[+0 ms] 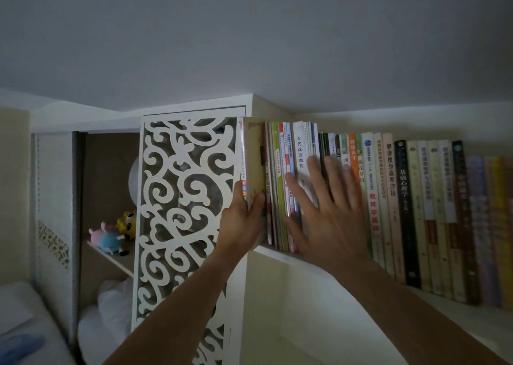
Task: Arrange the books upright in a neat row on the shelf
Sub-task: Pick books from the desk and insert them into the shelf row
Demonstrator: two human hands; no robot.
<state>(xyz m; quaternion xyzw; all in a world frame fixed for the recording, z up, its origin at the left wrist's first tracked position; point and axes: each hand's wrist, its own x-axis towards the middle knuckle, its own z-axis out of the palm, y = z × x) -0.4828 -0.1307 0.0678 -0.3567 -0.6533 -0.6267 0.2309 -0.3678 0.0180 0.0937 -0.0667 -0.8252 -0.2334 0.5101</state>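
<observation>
Under white ceiling, shelf [277, 251]: left hand [244, 220] grips book [254, 170]; right hand [330, 212] flat on spines.

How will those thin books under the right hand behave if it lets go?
The thin books look slim and soft-covered, so probably floppy and apt to lean. The right hand presses flat against them; the left hand grips the end book, likely bracing them.
</observation>
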